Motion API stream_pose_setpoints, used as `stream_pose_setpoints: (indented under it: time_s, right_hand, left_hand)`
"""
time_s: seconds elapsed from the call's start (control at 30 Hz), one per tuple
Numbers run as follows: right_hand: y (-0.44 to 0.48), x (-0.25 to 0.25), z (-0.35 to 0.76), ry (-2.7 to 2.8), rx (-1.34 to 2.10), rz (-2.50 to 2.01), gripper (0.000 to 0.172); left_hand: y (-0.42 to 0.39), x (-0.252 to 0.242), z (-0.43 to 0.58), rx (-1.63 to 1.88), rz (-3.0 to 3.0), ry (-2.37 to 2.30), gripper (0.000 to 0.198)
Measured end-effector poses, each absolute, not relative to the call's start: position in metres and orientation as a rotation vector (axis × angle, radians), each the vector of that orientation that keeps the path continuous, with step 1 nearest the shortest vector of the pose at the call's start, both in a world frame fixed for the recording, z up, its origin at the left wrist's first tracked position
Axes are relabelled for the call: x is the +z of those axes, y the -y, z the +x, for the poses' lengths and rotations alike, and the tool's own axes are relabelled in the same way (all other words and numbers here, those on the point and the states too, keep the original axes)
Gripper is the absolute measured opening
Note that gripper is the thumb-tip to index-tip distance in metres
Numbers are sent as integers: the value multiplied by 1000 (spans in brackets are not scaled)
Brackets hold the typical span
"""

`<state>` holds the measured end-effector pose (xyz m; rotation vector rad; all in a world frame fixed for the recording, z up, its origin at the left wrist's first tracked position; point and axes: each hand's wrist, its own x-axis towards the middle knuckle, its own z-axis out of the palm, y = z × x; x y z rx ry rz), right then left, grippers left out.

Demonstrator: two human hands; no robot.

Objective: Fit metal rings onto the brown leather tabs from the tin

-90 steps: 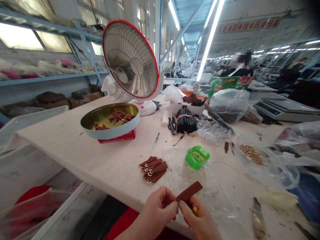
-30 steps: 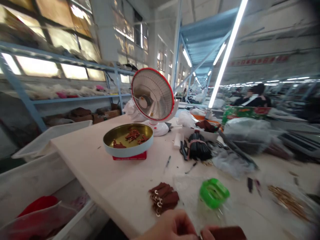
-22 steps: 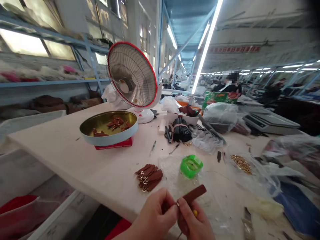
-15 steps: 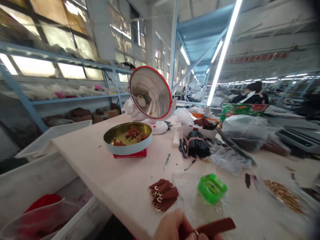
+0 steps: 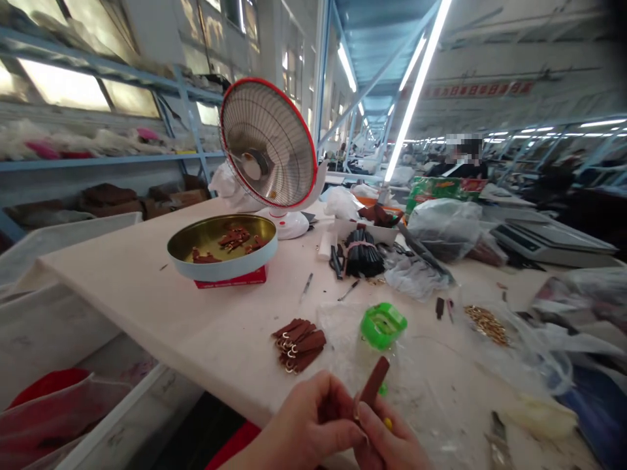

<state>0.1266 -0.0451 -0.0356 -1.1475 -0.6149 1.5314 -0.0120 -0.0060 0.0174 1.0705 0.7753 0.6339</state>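
Two hands met low over the near edge of the surface [image 5: 147,294], both clamped on one brown strip [image 5: 376,382]. The strip's upper end stood free, tilted up and rightward, while its lower end ran between the fingers. The left hand [image 5: 318,418] pinched that lower end between thumb and curled fingers, probably to steady the narrow part; exactly what lay under its fingertips could not be told. The right hand [image 5: 389,437] pressed its thumb against the strip's face, likely to keep it from turning. A small yellow piece [image 5: 388,423] showed beside its fingers. Both forearms rose from the bottom of the view, angled inward.

Just beyond lay a pile of brown strips [image 5: 298,343], many of their metal rings facing the person, perhaps to keep them orderly. The green container [image 5: 377,338] sat near the hands on clear plastic [image 5: 337,333], presumably for easy reach.
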Motion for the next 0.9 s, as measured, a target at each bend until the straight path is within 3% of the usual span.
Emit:
stream_pose_setpoints:
  time_s: [0.33,0.7,0.9]
  right_hand:
    - [50,-33,103,364,1268,-1145,45]
    - [59,-19,106,494,991,-1282,45]
    - [58,-21,112,528,1150,-1307,49]
  left_hand:
    - [10,-4,-4,718,1054,-709,41]
    - [15,5,7,771,1036,-882,34]
    - [12,13,-4,563,887,-747,44]
